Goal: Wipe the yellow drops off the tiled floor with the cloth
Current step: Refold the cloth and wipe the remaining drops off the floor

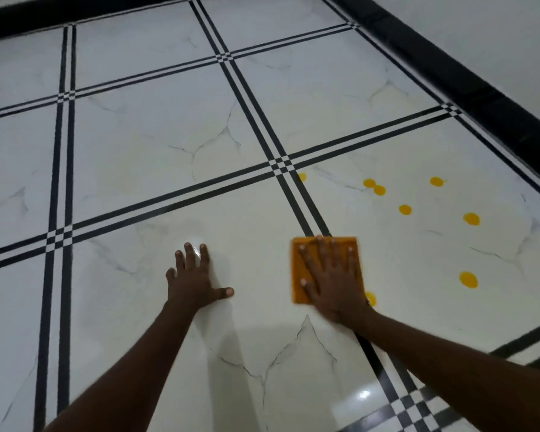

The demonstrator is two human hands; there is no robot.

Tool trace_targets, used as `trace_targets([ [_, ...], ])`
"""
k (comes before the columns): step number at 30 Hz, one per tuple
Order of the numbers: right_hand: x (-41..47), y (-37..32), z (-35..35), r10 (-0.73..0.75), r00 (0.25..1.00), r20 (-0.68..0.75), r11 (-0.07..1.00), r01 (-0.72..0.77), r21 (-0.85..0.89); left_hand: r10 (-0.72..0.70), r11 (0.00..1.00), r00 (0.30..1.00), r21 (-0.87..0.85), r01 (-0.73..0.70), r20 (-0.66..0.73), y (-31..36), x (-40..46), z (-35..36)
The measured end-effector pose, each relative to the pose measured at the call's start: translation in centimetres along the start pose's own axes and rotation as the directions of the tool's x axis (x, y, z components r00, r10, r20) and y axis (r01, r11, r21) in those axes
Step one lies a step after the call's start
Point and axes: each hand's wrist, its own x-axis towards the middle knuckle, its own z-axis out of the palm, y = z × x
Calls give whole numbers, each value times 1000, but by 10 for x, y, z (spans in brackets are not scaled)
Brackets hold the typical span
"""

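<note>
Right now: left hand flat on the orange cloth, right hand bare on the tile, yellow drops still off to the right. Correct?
No, the hands are swapped. The head view shows the right hand flat on the orange cloth, and the left hand bare on the tile. The yellow drops do still lie off to the right.

your right hand (331, 275) lies flat, fingers spread, on the orange cloth (300, 269), pressing it to the tiled floor (138, 145) right at a black double stripe (303, 198). your left hand (194, 275) is palm down on bare tile, well apart from the cloth. yellow drops (468, 279) are scattered on the tile to the right of the cloth; one drop (371, 298) shows just beside your right wrist. a black skirting band (449, 63) runs along the far wall.
</note>
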Motion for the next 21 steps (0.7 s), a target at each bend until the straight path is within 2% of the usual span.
trace_targets([
  [2, 1, -17, -1, -233, 969, 81, 972, 233, 4, -8, 1000, 1000, 20, 8, -19, 4, 2, -2],
  [4, 13, -21, -8, -324, 942, 83, 946, 324, 9, -18, 999, 1000, 26, 19, -14, 3, 1, -1],
  [5, 14, -18, -13, -276, 960, 53, 961, 274, 40, -16, 999, 1000, 29, 17, -21, 3, 0, 1],
  [7, 4, -8, -22, -3, 998, -65, 982, 16, 189, -17, 999, 999, 33, 18, -38, 6, -2, 2],
  [9, -13, 5, -29, 303, 936, -178, 925, -245, 289, -24, 999, 999, 33, 26, -44, 11, -5, 1],
  [10, -20, 11, -31, 376, 900, -222, 909, -312, 275, -28, 999, 999, 29, 30, -43, 15, -7, 1],
  [12, -21, 14, -34, 403, 881, -250, 909, -352, 225, -36, 999, 999, 27, 37, -37, 19, -10, 1],
  [14, -12, 2, -39, 406, 901, -152, 900, -366, 238, -44, 999, 998, 25, 45, -38, 21, -13, 2],
  [16, 0, -15, -44, 485, 875, 16, 833, -467, 298, -47, 999, 998, 21, 48, -31, 21, -14, 3],
  [19, 21, -20, -51, 625, 722, 297, 551, -677, 488, -50, 998, 999, 27, 50, -7, 21, -13, 2],
  [20, 26, -18, -58, 627, 696, 349, 470, -696, 544, -52, 998, 999, 23, 52, -1, 21, -12, 2],
  [21, 29, -15, -66, 608, 707, 361, 440, -679, 588, -52, 998, 999, 20, 52, 2, 21, -12, 2],
])
